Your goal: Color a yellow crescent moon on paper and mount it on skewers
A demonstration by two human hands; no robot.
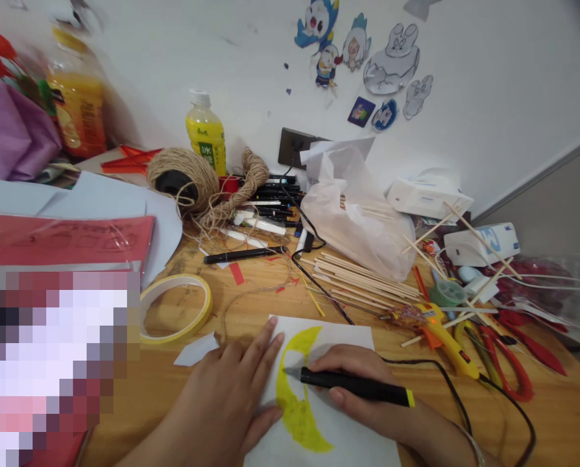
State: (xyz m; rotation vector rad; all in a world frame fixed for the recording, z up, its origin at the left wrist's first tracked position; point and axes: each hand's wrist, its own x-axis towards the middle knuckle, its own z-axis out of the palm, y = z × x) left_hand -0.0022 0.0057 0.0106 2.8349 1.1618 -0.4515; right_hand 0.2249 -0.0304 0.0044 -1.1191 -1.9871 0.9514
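My right hand [362, 383] grips a black marker [358, 384] with a yellow end, its tip touching the inner edge of a yellow crescent moon [304, 425]. The crescent is coloured on a white sheet of paper [353, 431], with a pale uncoloured patch in its middle. My left hand [236, 376] lies on the sheet's left side with fingers stretched out, the thumb near the crescent's edge. A small white paper scrap [196, 349] is just beyond my left hand.
A roll of yellow tape [207, 305] lies beyond my left hand. A yellow glue gun [448, 340], its cord near my right arm, rests beside red-handled pliers [508, 370]. Farther back are wooden sticks [362, 275], twine [187, 172], several markers [275, 194] and a drink bottle [206, 133].
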